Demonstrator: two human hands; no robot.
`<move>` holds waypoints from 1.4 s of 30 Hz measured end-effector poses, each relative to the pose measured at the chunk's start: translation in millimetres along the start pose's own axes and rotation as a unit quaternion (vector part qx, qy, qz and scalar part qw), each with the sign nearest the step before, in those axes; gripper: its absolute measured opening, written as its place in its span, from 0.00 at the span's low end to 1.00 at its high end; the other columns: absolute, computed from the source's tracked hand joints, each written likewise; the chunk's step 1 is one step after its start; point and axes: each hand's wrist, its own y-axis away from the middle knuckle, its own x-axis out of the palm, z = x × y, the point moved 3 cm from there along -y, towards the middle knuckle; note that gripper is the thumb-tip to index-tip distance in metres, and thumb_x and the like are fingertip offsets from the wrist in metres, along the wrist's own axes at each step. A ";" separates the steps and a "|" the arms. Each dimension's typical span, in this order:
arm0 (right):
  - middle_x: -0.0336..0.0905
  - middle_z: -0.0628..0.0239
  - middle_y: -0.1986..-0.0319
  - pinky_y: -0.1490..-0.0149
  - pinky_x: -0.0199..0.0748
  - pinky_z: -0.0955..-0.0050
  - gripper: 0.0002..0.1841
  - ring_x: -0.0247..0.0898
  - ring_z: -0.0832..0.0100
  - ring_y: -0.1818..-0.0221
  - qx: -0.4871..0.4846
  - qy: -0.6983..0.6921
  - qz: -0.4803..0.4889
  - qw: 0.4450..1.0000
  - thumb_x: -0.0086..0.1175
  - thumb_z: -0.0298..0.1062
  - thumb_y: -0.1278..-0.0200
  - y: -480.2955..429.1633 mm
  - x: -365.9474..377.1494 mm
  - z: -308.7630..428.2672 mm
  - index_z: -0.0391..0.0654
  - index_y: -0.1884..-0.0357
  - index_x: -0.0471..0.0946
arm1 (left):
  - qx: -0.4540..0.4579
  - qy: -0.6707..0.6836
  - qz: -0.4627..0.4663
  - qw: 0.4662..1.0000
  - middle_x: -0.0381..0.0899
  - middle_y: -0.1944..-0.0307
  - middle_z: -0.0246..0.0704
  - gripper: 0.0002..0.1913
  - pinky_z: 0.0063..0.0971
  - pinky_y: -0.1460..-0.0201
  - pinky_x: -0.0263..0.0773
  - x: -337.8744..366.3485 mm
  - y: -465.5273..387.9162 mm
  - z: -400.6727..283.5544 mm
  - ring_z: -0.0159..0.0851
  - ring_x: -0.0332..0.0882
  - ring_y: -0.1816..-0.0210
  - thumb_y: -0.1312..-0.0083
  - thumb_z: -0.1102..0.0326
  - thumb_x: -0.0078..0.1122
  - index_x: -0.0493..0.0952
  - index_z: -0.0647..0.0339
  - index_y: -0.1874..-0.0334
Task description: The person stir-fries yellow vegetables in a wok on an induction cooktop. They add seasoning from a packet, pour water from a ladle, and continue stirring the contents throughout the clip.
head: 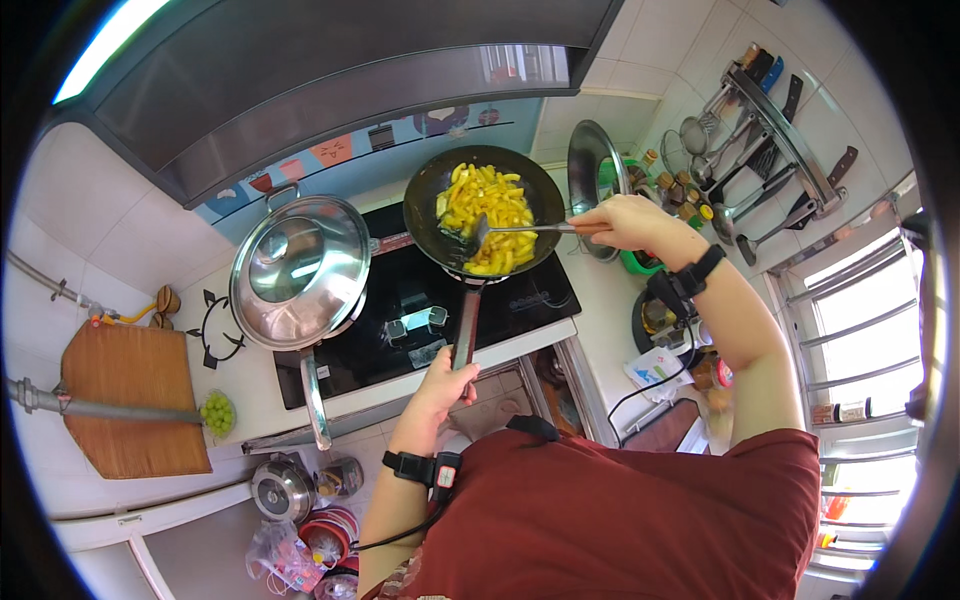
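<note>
A dark wok [425, 202] sits on the right side of the black glass cooktop [360, 277]. Yellow cut pieces of food [487, 196], glossy and browned in places, lie heaped in it. My left hand [444, 381] is wrapped around the wok's long brown handle [468, 322]. From the right, my right hand [621, 223] grips the handle end of a metal spatula [525, 228]. The spatula's blade rests among the pieces, its lower edge partly hidden by them.
Left of the wok stands a lidded steel pan [300, 270], its handle [313, 405] jutting past the counter edge. A wok lid [592, 180] leans at the right near spice jars [682, 195]. Knives and ladles hang from a wall rack [787, 135]. Green grapes [217, 412] sit at far left.
</note>
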 end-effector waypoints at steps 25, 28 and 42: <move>0.80 0.69 0.75 0.79 0.67 0.76 0.25 0.65 0.77 0.86 0.222 -0.375 -0.024 0.900 0.57 0.43 0.38 -8.1 49.0 -8.1 0.55 0.38 0.74 | -0.003 0.005 0.037 0.999 0.72 0.70 0.32 0.14 0.24 0.81 0.69 -2.9 -3.4 -2.6 0.30 0.74 0.80 0.36 0.70 0.58 0.62 0.59 0.53; 0.80 0.69 0.74 0.77 0.69 0.77 0.25 0.66 0.79 0.84 0.221 -0.375 -0.054 0.899 0.56 0.42 0.38 -12.4 38.8 -7.7 0.54 0.37 0.73 | -0.004 0.001 0.037 0.999 0.72 0.70 0.33 0.15 0.24 0.81 0.69 -1.5 -2.7 -3.2 0.30 0.74 0.80 0.36 0.70 0.57 0.62 0.60 0.52; 0.80 0.52 0.56 0.48 0.74 0.63 0.22 0.77 0.53 0.54 0.161 -0.202 -0.090 0.962 0.57 0.42 0.42 54.4 50.1 27.8 0.48 0.46 0.77 | 0.002 0.027 0.035 0.999 0.71 0.69 0.33 0.16 0.23 0.81 0.69 -1.3 -2.4 0.9 0.30 0.73 0.80 0.35 0.70 0.57 0.62 0.61 0.50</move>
